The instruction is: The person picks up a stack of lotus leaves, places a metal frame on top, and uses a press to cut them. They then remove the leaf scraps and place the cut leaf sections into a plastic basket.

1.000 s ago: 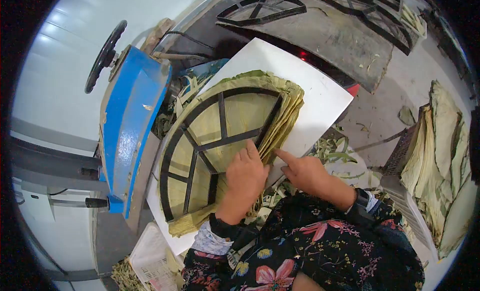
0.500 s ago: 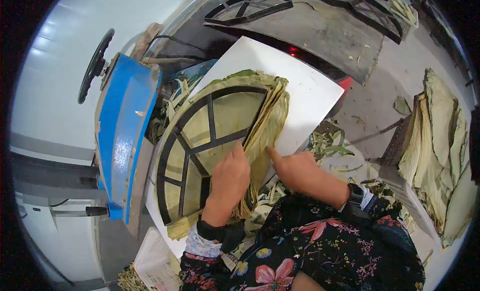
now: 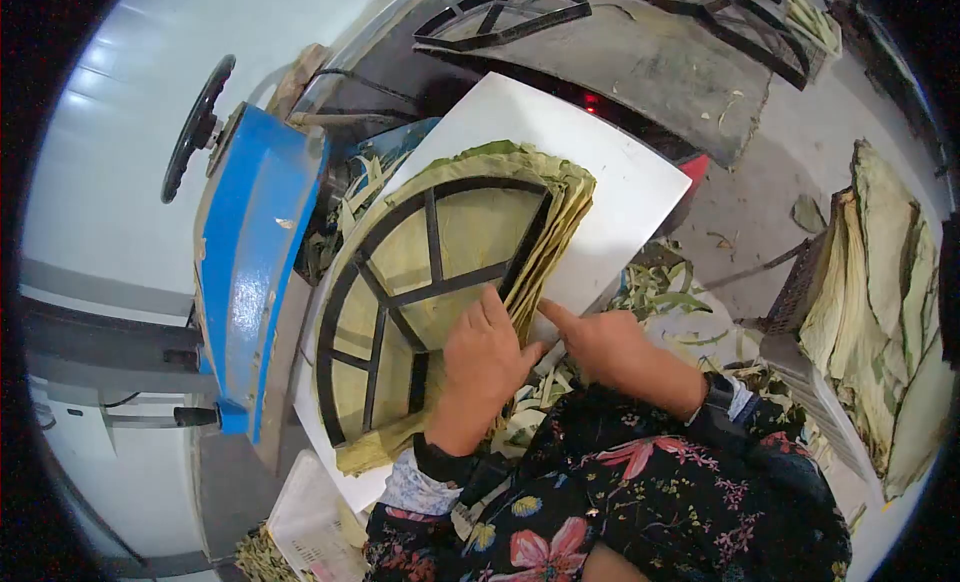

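A black semicircular metal frame (image 3: pixel 437 237) with inner bars lies on a stack of large dried leaves (image 3: pixel 572 197) on a white board (image 3: pixel 640 172). My left hand (image 3: pixel 485 357) rests on the frame's lower right part and the edge of the stack, its fingertips on the leaves by a bar. Its thumb is apart from the fingers, pointing right. Close by on the right, my right hand (image 3: pixel 610 347) has its index finger stretched out to the stack's right edge; its other fingers are curled under and partly hidden.
A blue machine part (image 3: pixel 255 272) with a black handwheel (image 3: pixel 198 129) stands at the left. Similar black frames (image 3: pixel 505 12) lie on a grey surface at the top. A crate (image 3: pixel 820 402) holds upright leaves (image 3: pixel 880 312) at the right. Leaf scraps (image 3: pixel 665 287) lie between.
The stack's right edge has drawn in and stands more upright beside the frame. My left hand has shifted right, its fingers no longer pointing. My right hand has moved slightly right.
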`<state>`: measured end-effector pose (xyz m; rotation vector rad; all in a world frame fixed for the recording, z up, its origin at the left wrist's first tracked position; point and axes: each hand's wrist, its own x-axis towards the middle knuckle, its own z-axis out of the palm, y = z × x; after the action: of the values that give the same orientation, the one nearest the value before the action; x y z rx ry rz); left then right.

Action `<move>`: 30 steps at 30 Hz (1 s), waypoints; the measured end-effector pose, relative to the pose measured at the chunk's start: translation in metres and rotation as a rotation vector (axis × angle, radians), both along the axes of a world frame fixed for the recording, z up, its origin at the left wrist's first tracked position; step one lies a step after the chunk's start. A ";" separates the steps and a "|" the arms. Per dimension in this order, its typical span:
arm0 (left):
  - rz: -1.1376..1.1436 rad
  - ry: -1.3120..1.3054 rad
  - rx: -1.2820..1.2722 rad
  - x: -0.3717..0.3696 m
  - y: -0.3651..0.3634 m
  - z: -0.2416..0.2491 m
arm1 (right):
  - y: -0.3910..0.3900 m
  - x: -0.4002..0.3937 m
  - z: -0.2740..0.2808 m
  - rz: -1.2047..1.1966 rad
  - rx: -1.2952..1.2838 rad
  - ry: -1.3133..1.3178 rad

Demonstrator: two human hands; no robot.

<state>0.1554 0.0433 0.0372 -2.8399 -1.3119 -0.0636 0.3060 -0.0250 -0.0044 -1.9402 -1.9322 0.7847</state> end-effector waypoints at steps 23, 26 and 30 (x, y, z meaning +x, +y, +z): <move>0.015 -0.005 0.020 -0.006 0.022 -0.015 | 0.009 -0.010 -0.006 0.225 0.218 -0.218; 0.014 -0.175 -0.169 -0.037 0.019 0.009 | 0.003 -0.011 0.004 0.308 0.573 0.038; 0.153 -0.474 0.010 -0.133 0.026 0.040 | 0.021 -0.050 0.045 0.611 0.737 0.102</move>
<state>0.0220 0.0695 0.0772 -2.8045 -1.5846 -0.7798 0.2559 -0.0045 0.0407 -0.8803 -2.3175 0.2091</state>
